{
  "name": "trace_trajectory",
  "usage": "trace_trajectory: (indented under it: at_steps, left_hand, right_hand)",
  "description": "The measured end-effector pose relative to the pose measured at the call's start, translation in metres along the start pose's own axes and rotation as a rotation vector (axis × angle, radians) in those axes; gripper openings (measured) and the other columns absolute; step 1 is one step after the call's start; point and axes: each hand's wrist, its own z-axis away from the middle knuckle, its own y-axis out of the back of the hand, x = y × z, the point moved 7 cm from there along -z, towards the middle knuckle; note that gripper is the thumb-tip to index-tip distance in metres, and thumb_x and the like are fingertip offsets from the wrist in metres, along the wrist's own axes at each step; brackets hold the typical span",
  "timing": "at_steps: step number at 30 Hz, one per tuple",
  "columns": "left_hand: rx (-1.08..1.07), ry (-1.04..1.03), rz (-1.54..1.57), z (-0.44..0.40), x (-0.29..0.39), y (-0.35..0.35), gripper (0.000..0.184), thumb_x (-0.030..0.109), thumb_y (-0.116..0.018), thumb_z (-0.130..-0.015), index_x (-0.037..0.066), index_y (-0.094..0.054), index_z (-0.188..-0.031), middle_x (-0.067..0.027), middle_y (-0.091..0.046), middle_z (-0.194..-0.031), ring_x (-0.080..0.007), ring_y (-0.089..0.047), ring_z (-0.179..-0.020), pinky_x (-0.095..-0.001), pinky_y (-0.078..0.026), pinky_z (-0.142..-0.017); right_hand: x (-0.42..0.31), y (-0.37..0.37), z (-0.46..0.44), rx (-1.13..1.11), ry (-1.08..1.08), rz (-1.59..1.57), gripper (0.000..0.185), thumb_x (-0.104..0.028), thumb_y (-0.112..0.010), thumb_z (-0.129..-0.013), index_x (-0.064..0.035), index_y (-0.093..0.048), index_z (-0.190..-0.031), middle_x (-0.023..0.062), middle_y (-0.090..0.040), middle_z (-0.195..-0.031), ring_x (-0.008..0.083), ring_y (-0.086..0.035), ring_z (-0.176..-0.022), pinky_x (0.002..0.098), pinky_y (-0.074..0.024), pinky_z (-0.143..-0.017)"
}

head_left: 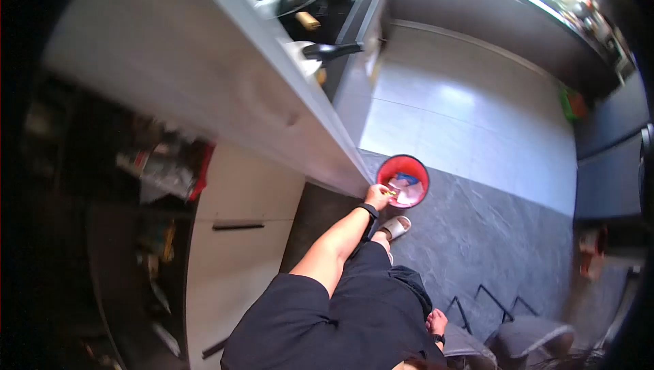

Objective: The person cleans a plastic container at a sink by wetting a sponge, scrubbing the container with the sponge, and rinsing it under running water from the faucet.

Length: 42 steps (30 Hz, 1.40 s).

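My left hand (379, 197), with a dark band at the wrist, reaches over the near left rim of a red-lined bin (425, 183). Its fingers are closed on a small yellow-green piece (390, 194), too small to name. Inside the bin lie pinkish-white crumpled waste (409, 195) and a blue scrap (407, 179). My right hand (437, 320) hangs by my right side, near a grey chair, with its fingers loosely bent and apart. I see nothing in it. It also has a dark wristband.
A partition (286, 108) stands left of the bin. Beyond it are a hob and a pan with a black handle (332, 51). Shelves with packets (167, 172) and a pale cabinet (238, 261) stand at left. Grey chairs (528, 336) are at lower right.
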Motion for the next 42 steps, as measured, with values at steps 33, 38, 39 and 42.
trace_trajectory:
  at_steps: [33,38,39,42]
  left_hand:
    - [0.199,0.672,-0.075,-0.076,0.044,-0.08,0.016,0.01,-0.049,-0.075,0.005,-0.058,-0.063,-0.0047,-0.055,-0.056,-0.0148,-0.046,-0.04,-0.0294,-0.034,-0.034]
    - [-0.296,0.935,-0.072,-0.076,0.06,-0.222,0.02,0.02,-0.058,-0.086,0.006,-0.061,-0.1,-0.0056,-0.067,-0.081,-0.0153,-0.064,-0.067,-0.031,-0.05,-0.054]
    - [-0.43,0.876,-0.067,-0.095,0.048,-0.237,0.02,0.023,-0.058,-0.088,0.006,-0.063,-0.098,-0.0051,-0.067,-0.082,-0.0158,-0.065,-0.07,-0.0312,-0.051,-0.055]
    - [-0.281,0.752,-0.111,-0.157,0.129,-0.257,0.011,0.017,-0.054,-0.088,0.008,-0.061,-0.088,-0.0039,-0.062,-0.07,-0.0114,-0.048,-0.046,-0.027,-0.035,-0.04]
  right_hand:
    - [-0.488,0.226,-0.192,0.181,0.172,0.096,0.025,-0.015,-0.05,-0.089,-0.0072,-0.055,-0.113,0.0042,-0.062,-0.082,0.0144,-0.063,-0.065,0.0273,-0.0455,-0.045]
    - [-0.547,0.239,-0.234,0.205,0.131,0.043,0.03,-0.016,-0.05,-0.089,-0.0064,-0.053,-0.117,0.0054,-0.064,-0.083,0.0145,-0.064,-0.063,0.0277,-0.0473,-0.046]
    - [-0.556,0.234,-0.242,0.181,0.106,0.018,0.03,-0.016,-0.051,-0.089,-0.0069,-0.053,-0.117,0.0055,-0.064,-0.083,0.0147,-0.064,-0.064,0.028,-0.0475,-0.046]
    - [-0.595,0.222,-0.259,0.116,0.074,0.061,0.03,-0.017,-0.052,-0.088,-0.0075,-0.054,-0.117,0.0058,-0.064,-0.085,0.0151,-0.065,-0.066,0.0288,-0.0478,-0.047]
